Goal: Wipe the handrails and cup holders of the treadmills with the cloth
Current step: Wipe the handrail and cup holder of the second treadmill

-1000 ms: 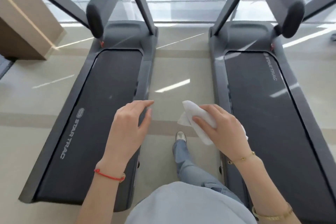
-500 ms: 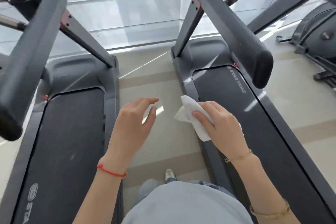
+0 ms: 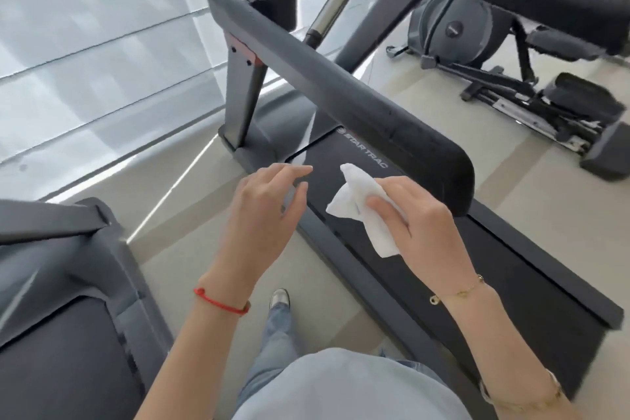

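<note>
My right hand point(image 3: 419, 225) grips a crumpled white cloth point(image 3: 358, 201) in the air, just short of the rounded end of the right treadmill's near handrail point(image 3: 341, 85). That dark padded handrail runs up and left to the console, where a square black cup holder point(image 3: 272, 0) sits. The far handrail point(image 3: 545, 3) crosses the top right. My left hand point(image 3: 266, 211) hovers beside the cloth with relaxed fingers and holds nothing. Neither hand touches the treadmill.
The right treadmill's belt point(image 3: 477, 276) lies below my right hand. The left treadmill's deck point(image 3: 61, 317) fills the lower left corner. An elliptical machine point(image 3: 494, 54) stands at the far right. Frosted window panels point(image 3: 95, 44) are ahead, and my foot point(image 3: 279, 298) is on the floor between the treadmills.
The view has swung right and forward towards the right treadmill, bringing its handrail and cup holder close. My hands keep the same pose, with the cloth still in the right one.
</note>
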`<state>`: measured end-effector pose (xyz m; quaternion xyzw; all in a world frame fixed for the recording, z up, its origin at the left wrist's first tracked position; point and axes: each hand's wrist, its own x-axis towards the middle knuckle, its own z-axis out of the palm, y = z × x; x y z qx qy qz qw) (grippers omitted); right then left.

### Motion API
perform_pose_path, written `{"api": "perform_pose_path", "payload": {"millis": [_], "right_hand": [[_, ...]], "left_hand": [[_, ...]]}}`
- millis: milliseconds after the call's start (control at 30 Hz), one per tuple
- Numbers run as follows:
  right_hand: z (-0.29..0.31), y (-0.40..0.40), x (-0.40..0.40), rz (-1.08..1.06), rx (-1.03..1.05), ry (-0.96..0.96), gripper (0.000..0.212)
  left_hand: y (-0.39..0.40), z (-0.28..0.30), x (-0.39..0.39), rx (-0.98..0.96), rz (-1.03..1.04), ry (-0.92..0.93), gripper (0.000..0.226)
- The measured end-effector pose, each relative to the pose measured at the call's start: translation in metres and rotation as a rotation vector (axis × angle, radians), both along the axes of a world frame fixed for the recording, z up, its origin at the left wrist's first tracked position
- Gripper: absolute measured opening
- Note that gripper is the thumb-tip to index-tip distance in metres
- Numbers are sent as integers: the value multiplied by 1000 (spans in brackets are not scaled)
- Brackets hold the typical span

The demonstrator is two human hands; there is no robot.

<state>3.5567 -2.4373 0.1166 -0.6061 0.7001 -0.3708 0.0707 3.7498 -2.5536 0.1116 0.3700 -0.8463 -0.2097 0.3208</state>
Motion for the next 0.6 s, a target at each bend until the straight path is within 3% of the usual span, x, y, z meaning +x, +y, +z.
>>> {"api": "perform_pose_path", "payload": {"millis": [200,367,600], "right_hand": [[29,-59,-1,-298,-130,38,30],[42,-102,-19,-529,-221,343,31],[6,-141,-48,-706,145,394,43]], "left_hand": [[-109,18,-50,-86,-296,1,27],[-175,30,-94,-114,-484,-22,30],[-217,20,-147,-117,-692,-64,27]]}}
